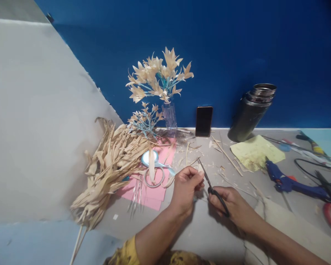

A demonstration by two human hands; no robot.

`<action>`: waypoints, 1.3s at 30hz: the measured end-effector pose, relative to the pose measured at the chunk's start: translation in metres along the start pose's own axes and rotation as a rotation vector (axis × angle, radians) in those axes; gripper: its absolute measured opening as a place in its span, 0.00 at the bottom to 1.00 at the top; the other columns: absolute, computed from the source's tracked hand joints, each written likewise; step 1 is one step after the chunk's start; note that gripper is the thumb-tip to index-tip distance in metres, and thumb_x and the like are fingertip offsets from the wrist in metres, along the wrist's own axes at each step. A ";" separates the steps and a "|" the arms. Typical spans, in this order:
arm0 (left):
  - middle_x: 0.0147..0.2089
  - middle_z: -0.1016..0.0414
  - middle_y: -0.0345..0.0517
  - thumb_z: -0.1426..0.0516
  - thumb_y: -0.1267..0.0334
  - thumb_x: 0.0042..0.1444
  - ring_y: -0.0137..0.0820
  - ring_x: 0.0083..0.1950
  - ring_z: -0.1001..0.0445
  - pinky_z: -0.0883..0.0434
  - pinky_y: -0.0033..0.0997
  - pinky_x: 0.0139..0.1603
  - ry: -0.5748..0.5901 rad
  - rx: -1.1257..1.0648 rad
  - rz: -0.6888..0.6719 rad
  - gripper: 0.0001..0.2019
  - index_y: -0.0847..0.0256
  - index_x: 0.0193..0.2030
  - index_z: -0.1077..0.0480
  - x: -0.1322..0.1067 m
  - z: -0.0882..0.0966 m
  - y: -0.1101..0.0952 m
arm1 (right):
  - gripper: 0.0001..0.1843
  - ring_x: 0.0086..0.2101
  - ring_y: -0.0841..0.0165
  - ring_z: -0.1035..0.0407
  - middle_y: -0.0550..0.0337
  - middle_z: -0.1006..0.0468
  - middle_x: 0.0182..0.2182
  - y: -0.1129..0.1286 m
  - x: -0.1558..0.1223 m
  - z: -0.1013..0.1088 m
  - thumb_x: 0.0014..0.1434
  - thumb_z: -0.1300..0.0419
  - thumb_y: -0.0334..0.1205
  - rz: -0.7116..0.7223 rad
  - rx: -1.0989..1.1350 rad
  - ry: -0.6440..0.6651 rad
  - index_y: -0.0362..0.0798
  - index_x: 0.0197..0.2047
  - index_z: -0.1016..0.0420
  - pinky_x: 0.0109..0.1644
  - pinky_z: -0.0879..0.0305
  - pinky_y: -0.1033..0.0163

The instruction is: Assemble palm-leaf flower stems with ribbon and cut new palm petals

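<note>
My left hand [188, 186] is pinched around a small pale piece of dried husk [200, 168], only the tip of which shows above the fingers. In my right hand [231, 204] is a pair of scissors with black handles [222, 201]. Their narrow blades [205, 172] point up and away from me and lie right beside the husk piece. Whether the blades touch it I cannot tell. Small husk trimmings [193, 148] are scattered on the table beyond both hands.
At left lies a heap of dried husks [107, 169], by pink paper [151, 197] and a blue ribbon roll [149, 158]. Behind stand husk flowers [160, 75] in a clear vase [169, 117], a phone [204, 121] and a flask [249, 114]. A blue glue gun [292, 182] and red-handled scissors [329, 217] lie right.
</note>
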State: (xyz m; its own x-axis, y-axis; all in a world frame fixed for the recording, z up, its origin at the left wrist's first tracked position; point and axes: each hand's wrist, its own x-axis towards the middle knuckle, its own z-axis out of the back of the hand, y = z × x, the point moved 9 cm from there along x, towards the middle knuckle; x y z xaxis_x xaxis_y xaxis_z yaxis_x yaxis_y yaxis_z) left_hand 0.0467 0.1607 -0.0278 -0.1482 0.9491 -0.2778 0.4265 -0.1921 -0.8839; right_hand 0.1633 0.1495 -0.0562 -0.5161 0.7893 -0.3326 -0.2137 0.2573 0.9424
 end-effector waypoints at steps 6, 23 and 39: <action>0.21 0.31 0.40 0.34 0.57 0.48 0.25 0.24 0.35 0.40 0.25 0.28 0.023 0.048 -0.011 0.14 0.61 0.26 0.33 0.000 0.000 -0.002 | 0.23 0.17 0.75 0.49 0.69 0.42 0.14 0.005 0.000 0.001 0.52 0.38 0.56 -0.006 -0.029 0.004 0.50 0.19 0.41 0.21 0.54 0.68; 0.24 0.30 0.38 0.37 0.64 0.48 0.25 0.25 0.31 0.36 0.25 0.30 0.026 -0.051 0.054 0.10 0.60 0.29 0.36 0.001 0.000 -0.001 | 0.20 0.18 0.75 0.48 0.69 0.41 0.14 0.000 -0.001 -0.003 0.54 0.41 0.51 -0.014 -0.024 0.050 0.50 0.19 0.42 0.22 0.52 0.68; 0.22 0.31 0.37 0.37 0.63 0.46 0.24 0.23 0.32 0.37 0.24 0.28 0.034 -0.090 0.079 0.10 0.60 0.27 0.36 0.000 -0.002 0.002 | 0.19 0.18 0.75 0.47 0.68 0.37 0.14 0.002 -0.002 -0.006 0.50 0.38 0.49 -0.072 0.012 0.056 0.50 0.18 0.41 0.23 0.50 0.68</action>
State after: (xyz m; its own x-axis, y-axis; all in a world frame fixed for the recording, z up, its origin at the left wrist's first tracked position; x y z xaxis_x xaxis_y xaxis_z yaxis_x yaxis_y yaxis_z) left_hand 0.0499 0.1608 -0.0290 -0.0815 0.9400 -0.3313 0.5141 -0.2451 -0.8220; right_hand 0.1586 0.1451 -0.0539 -0.5458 0.7362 -0.4002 -0.2416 0.3190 0.9164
